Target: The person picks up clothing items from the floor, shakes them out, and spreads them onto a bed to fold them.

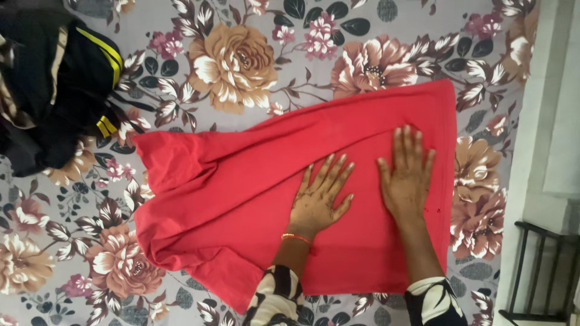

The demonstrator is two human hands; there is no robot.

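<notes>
A red garment (241, 193) lies spread across a bed covered by a grey floral sheet (254, 66). My left hand (320, 196) rests flat on the cloth near its middle, fingers apart, with an orange bangle at the wrist. My right hand (406, 178) also presses flat on the red cloth, a little to the right and higher, fingers spread. Neither hand grips anything. Both sleeves are black and white patterned.
A heap of black clothes with yellow stripes (54, 84) sits at the upper left of the bed. The bed's right edge meets a pale wall (544, 121). A dark metal rack (538, 271) stands at the lower right.
</notes>
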